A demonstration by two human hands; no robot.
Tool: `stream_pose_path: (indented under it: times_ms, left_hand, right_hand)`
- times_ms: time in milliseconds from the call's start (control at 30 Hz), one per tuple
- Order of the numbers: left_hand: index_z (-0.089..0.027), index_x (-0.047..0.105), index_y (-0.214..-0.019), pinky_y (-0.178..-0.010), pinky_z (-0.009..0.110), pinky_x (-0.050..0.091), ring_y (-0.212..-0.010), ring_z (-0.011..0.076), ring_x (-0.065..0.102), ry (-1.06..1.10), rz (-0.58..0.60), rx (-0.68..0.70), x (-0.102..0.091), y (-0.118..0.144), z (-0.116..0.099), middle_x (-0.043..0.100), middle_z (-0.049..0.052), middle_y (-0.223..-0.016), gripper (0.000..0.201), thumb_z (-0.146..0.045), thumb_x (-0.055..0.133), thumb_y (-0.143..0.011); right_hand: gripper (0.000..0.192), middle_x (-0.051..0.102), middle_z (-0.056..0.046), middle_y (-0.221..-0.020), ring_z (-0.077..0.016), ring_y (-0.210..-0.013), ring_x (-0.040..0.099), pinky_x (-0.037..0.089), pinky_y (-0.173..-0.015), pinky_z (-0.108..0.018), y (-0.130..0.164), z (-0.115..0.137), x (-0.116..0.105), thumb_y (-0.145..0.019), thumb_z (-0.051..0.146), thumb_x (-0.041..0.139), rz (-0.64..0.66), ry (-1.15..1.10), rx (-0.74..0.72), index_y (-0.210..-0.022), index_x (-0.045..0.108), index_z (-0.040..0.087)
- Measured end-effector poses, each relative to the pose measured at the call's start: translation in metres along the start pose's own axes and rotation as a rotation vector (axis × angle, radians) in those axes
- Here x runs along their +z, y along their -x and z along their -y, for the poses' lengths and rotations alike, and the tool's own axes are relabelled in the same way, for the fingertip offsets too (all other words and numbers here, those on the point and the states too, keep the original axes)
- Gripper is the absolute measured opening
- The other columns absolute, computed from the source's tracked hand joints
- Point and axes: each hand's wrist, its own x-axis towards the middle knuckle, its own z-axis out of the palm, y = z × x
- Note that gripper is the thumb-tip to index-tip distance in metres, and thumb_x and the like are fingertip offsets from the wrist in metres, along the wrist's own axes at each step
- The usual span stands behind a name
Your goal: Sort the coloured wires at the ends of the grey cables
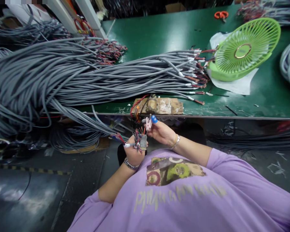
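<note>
- At far left, a thick mass of grey cables (62, 71) drapes over the green workbench (159, 35) and spills off its front edge toward the floor, so single ends hang within reach of the lap below.
- The left hand (133, 152), a metal watch on its wrist, is closed around a grey cable end (143, 141), standing it upright so the stripped coloured wires (138, 132) fan out of the top. One finger wears a white cap, seemingly to shield the tip.
- Just right of it, the right hand (160, 131), bracelet on the wrist, has thumb and forefinger pinched together on what looks like one wire tip from that fan; the blue cot on a fingertip (154, 119) likely adds grip. How tightly it pinches cannot be told.
- Both hands sit close together below the bench edge, near the chest, where the small wires are easiest to see.
- On the edge above them lies a taped wooden block (163, 105) with red and black leads.
- Further right, a green fan (244, 50) leans on white paper, just beside the stripped cable ends.
- Orange scissors (221, 14) lie at the back, well apart.
</note>
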Motion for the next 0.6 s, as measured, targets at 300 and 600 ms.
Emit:
stream_pose_path:
  times_ms: [300,600]
  left_hand:
    - [-0.015,0.064,-0.069,-0.037,0.019,0.044,-0.038,0.0091,0.054,0.353,0.013,-0.316,-0.012,0.005,-0.007,0.062,-0.002,-0.051,0.026,-0.040,0.071,-0.073]
    - [-0.015,0.064,-0.069,-0.038,0.020,0.041,-0.038,0.0085,0.051,0.401,0.087,-0.503,-0.018,0.015,0.001,0.060,-0.002,-0.051,0.030,-0.044,0.071,-0.071]
  right_hand:
    - [0.042,0.063,-0.005,-0.081,-0.0101,-0.065,0.051,0.041,-0.057,-0.021,0.012,-0.007,-0.031,-0.089,0.053,0.055,0.054,0.035,0.157,-0.085,0.066,0.013]
    - [0.039,0.065,-0.001,-0.081,-0.0058,-0.057,0.045,0.036,-0.052,-0.020,0.023,-0.022,-0.026,-0.063,0.033,0.084,0.157,0.350,0.041,-0.094,0.071,0.015]
